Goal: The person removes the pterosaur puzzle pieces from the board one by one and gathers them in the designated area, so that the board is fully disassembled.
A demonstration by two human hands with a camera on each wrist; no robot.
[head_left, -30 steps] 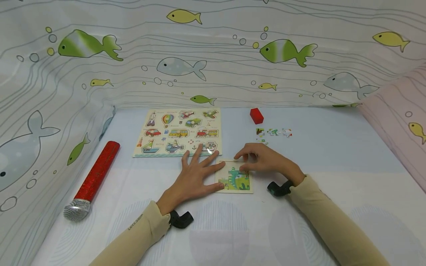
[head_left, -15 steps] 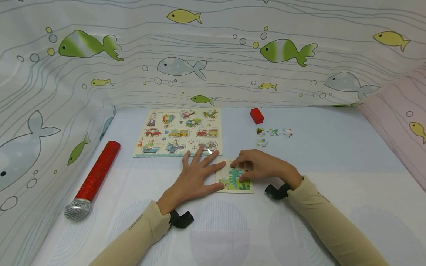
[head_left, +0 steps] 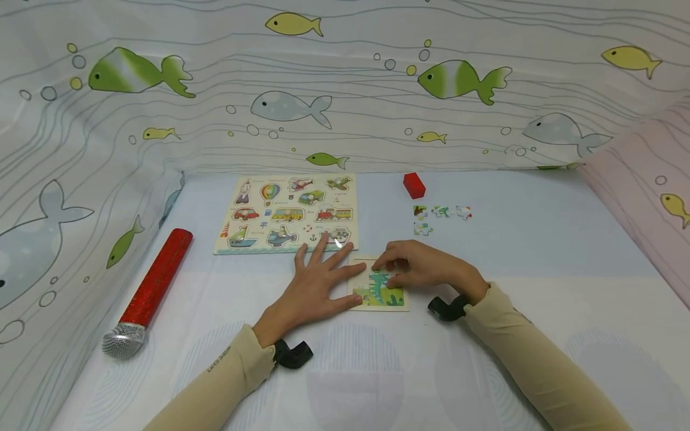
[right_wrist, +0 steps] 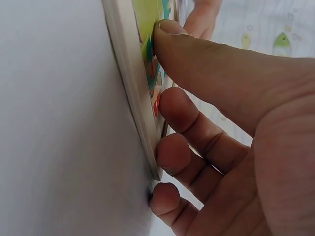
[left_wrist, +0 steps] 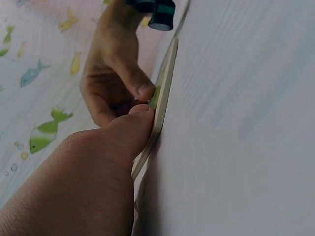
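We see a small square puzzle board of pale wood [head_left: 360, 282] lying flat on the white and pale-blue patterned cloth [head_left: 356, 377], between the person's hands. Its picture, a teal-green dinosaur on yellow-green ground [head_left: 378, 293], fills the near strip and part of the middle; the upper left shows bare wood.

The left hand [head_left: 315, 287] spreads its fingers straight, thumb and index fingertip on the board's left side, other fingertips over the near edge of a large cream board of colourful vehicle shapes [head_left: 296, 242]. The right hand [head_left: 426, 263] bends its fingers over the board's right side; we cannot tell whether it pinches a piece.

From the left wrist we see the board's edge side-on. The right wrist view shows the right thumb on the picture and a small red patch [right_wrist: 156, 102] beside a fingertip, which the hand covers from the head view.

Only the head view gives us four loose jigsaw pieces [head_left: 441, 212] beyond the right hand, a red block [head_left: 414, 185] behind them, and a glittery red microphone with a silver head [head_left: 153, 284] at far left.
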